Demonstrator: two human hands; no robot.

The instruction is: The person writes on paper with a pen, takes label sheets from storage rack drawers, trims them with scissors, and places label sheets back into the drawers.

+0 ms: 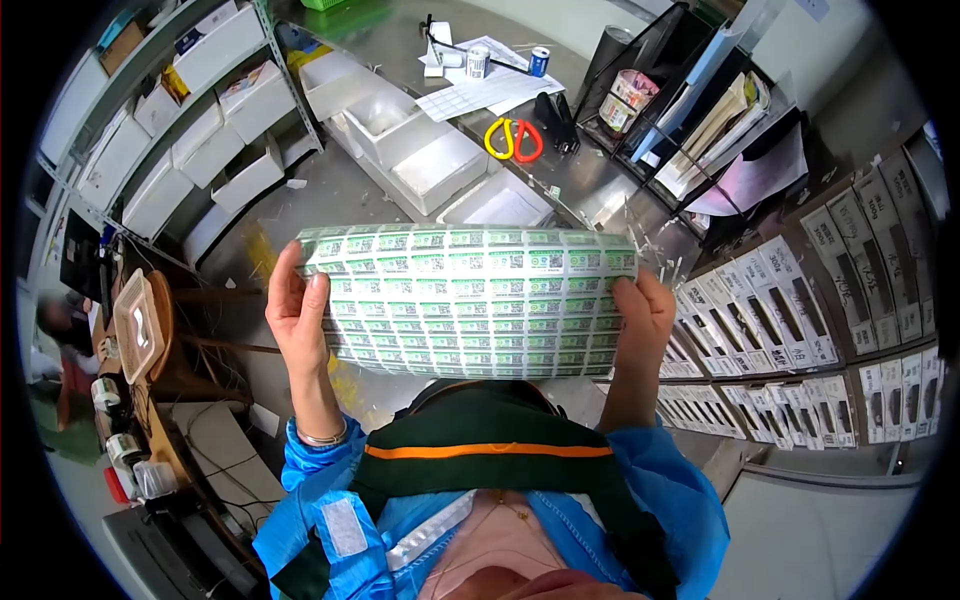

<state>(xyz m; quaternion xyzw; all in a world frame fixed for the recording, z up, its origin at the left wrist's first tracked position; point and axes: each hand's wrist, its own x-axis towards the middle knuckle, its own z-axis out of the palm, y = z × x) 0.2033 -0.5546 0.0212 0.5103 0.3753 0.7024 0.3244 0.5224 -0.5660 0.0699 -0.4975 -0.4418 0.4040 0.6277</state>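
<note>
Over on the far left there's a metal shelf unit (277, 62) packed with white bins (215, 48), and below that another person (65, 330), too blurry to make out much, near a tan basket (122, 325) on some wooden furniture. Next comes the left hand (298, 308) of the person in the blue jacket (335, 480) and dark green apron (490, 475), a bracelet (325, 438) on that wrist. Its fingers are clamped on the left edge of a big label sheet (470, 300), thumb on the near face. That sheet is held up in front of the apron, bowed a bit, covered in rows of green and white labels with little square codes. Behind it, white trays (437, 170) sit by the grey bench (390, 48), where there are loose papers (475, 100), a small white container (478, 65), a small blue one (540, 62) and scissors (512, 140) with one yellow and one red handle. The right hand (643, 305) has its fingers pinched on the sheet's other edge, so it's stretched between both. Further right, a black file rack (645, 60) holds folders and a patterned cup (628, 100), then come rows of white-fronted boxes (770, 300) with writing on them, too small to read.
</note>
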